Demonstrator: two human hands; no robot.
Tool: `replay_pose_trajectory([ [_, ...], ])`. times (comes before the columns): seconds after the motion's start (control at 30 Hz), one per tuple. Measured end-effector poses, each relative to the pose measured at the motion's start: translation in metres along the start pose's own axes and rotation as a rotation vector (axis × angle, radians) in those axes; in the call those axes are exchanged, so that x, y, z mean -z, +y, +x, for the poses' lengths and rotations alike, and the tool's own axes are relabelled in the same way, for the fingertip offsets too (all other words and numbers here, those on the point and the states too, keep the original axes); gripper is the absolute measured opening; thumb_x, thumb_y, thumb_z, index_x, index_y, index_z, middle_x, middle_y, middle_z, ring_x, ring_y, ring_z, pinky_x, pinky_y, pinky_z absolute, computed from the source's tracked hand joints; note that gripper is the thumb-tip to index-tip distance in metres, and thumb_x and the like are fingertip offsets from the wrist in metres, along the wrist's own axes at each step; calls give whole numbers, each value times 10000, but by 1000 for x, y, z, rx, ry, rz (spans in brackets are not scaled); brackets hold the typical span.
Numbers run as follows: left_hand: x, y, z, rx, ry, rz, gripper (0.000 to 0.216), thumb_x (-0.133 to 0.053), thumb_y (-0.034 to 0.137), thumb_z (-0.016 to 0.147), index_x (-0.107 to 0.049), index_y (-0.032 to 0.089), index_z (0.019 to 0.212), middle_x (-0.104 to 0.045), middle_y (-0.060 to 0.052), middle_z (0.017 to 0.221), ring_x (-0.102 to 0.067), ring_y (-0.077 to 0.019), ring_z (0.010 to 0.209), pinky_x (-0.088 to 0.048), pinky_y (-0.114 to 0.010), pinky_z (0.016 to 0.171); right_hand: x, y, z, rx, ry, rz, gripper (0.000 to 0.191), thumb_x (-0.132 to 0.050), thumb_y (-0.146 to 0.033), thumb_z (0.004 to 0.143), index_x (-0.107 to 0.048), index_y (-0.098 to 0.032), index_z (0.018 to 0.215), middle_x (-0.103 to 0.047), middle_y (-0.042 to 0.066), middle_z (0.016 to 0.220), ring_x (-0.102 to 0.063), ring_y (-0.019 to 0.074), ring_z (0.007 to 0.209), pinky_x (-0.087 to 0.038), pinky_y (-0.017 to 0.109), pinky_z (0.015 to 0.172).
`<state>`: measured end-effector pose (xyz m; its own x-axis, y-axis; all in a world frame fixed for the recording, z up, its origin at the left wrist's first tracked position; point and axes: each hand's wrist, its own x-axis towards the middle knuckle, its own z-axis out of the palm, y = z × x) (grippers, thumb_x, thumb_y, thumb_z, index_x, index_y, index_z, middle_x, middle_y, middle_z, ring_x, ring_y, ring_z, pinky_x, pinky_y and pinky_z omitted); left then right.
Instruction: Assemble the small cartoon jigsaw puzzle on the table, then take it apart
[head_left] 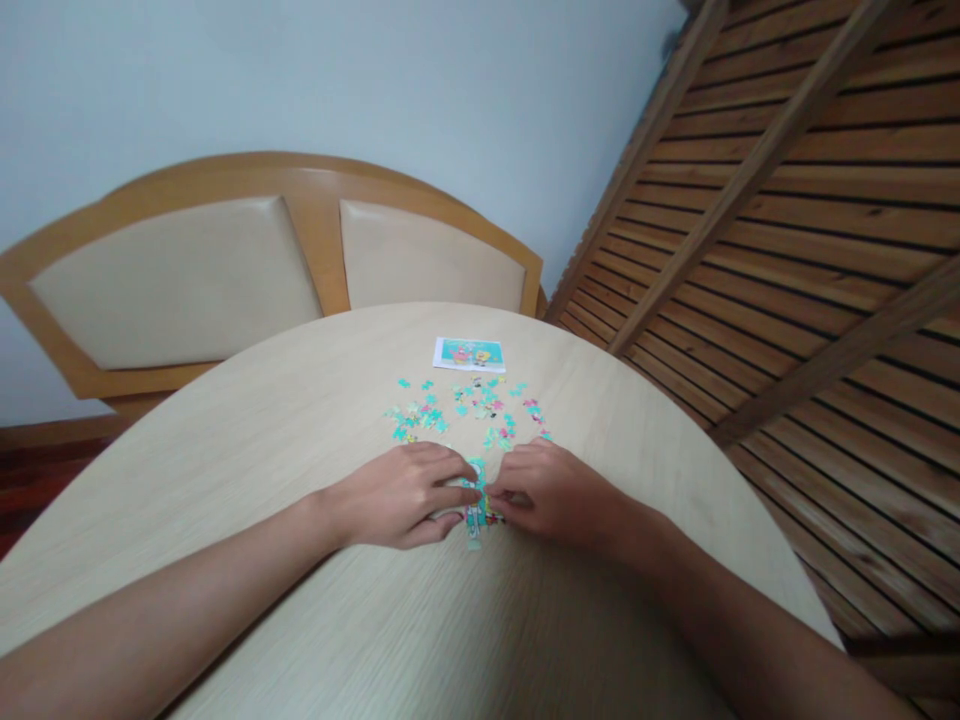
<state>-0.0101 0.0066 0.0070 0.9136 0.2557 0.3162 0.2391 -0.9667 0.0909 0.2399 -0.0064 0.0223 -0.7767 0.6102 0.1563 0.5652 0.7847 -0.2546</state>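
A partly joined strip of jigsaw puzzle (474, 512), teal with white and dark printing, lies on the table between my two hands. My left hand (412, 493) rests along its left side, fingers stretched out and their tips on the joined pieces. At the strip's right edge, my right hand (536, 490) has thumb and forefinger pinched on a jigsaw piece, which the fingers mostly hide. Small yellow and red bits show beneath that hand. Just beyond the hands lie loose jigsaw pieces (429, 416), mostly teal, with some pink, pale green and yellow ones.
A small picture sheet (471, 355) with cartoon figures on teal lies behind the loose pieces. Everything is on a round pale wooden table (315, 400). A padded wooden bench back (322, 230) stands beyond it, and slatted wood (787, 250) is at the right.
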Motion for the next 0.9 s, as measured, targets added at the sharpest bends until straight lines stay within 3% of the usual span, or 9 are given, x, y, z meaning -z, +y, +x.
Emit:
replay_pose_trajectory([
  [0.9, -3, -2, -1, 28, -41, -36, 286, -470, 272, 988, -605, 186, 1225, -679, -109, 1205, -643, -264, 1109, -529, -436, 981, 2, 5, -3, 68, -26, -116, 97, -676, -275, 888, -754, -220, 906, -704, 35, 827, -606, 185, 788, -364, 314, 729],
])
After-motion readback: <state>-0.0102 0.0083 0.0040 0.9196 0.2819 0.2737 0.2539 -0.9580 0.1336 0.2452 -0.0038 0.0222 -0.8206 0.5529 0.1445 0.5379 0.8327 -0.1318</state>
